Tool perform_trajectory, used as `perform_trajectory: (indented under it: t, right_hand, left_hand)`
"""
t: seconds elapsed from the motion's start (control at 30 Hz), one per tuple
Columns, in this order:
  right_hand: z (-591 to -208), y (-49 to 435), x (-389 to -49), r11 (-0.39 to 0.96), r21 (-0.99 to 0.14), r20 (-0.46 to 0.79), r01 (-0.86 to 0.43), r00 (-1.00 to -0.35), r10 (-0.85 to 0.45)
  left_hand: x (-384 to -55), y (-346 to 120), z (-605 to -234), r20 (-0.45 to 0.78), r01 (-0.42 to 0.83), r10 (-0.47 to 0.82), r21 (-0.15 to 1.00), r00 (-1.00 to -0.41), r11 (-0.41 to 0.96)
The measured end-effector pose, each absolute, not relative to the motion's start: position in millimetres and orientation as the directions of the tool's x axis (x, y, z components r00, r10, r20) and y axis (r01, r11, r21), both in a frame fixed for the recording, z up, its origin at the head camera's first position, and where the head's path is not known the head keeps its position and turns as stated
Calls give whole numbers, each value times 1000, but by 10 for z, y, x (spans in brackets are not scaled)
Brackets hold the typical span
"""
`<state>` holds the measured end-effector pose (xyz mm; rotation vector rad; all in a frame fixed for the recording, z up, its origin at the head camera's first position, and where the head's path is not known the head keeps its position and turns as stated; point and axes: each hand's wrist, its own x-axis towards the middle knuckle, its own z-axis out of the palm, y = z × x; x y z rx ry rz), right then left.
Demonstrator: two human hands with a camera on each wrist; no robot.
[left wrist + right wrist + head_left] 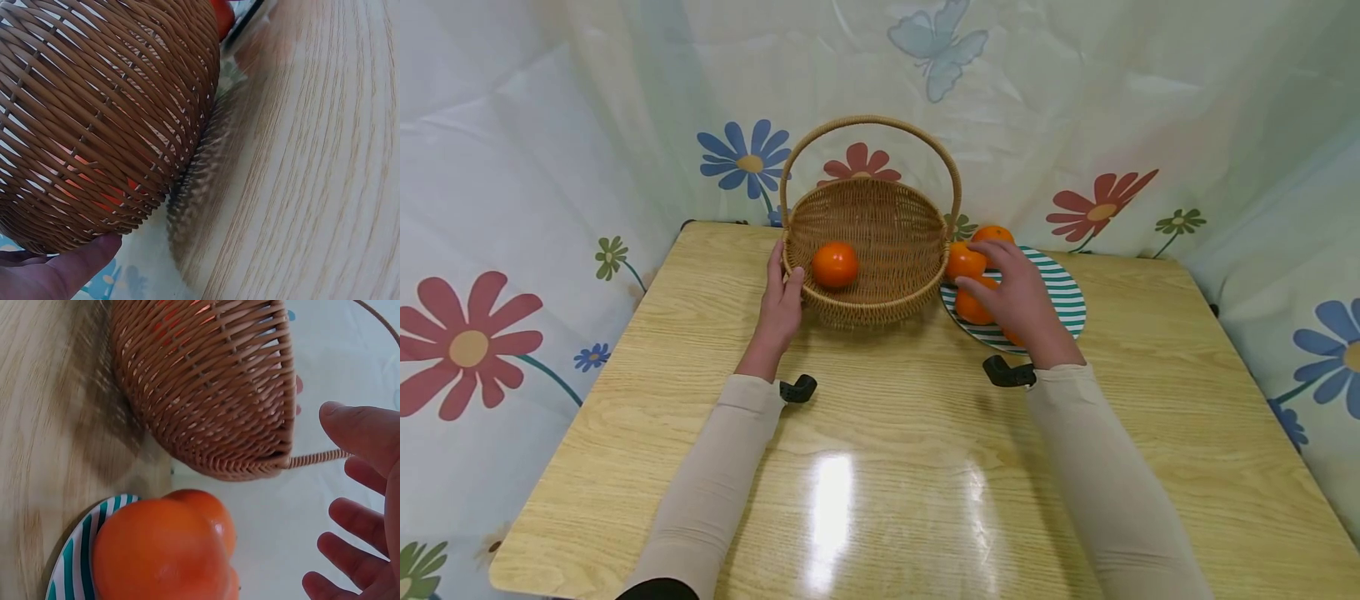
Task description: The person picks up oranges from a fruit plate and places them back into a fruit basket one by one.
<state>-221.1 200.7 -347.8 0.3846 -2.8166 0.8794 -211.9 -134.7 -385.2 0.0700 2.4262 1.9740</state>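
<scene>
A wicker basket point(868, 300) with a tall arched handle stands at the back middle of the table, its opening tilted toward me. One glossy persimmon point(835, 265) lies inside, on the left. At the basket's left side my left hand point(781, 304) grips the rim, thumb at the front. My right hand point(1017, 287) hovers over a striped plate point(1063, 293) with fingers spread and holding nothing, as the right wrist view shows. Several persimmons point(159, 553) sit on that plate, partly hidden by the hand in the head view.
The plate, white with green stripes, stands close against the basket's right side. A wooden table point(880, 450) carries everything. Right behind it hangs a flowered curtain point(1135, 100), which also runs down both sides.
</scene>
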Motion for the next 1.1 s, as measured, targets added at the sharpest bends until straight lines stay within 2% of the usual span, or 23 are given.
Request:
perform_trajectory:
  t: [0.27, 0.8, 1.1]
  right_hand:
    - [-3528, 2112, -2182, 800, -530, 217, -282, -957, -194]
    - [-3610, 2363, -2127, 870, -475, 38, -134, -991, -131]
    - [-3622, 2439, -2087, 880, -460, 9, -116, -992, -127]
  left_hand:
    - [-2134, -1360, -3874, 18, 29, 61, 984, -998, 178]
    - [-2136, -1362, -3859, 34, 44, 58, 981, -998, 189]
    - [-2139, -1368, -3866, 20, 31, 62, 983, -998, 181]
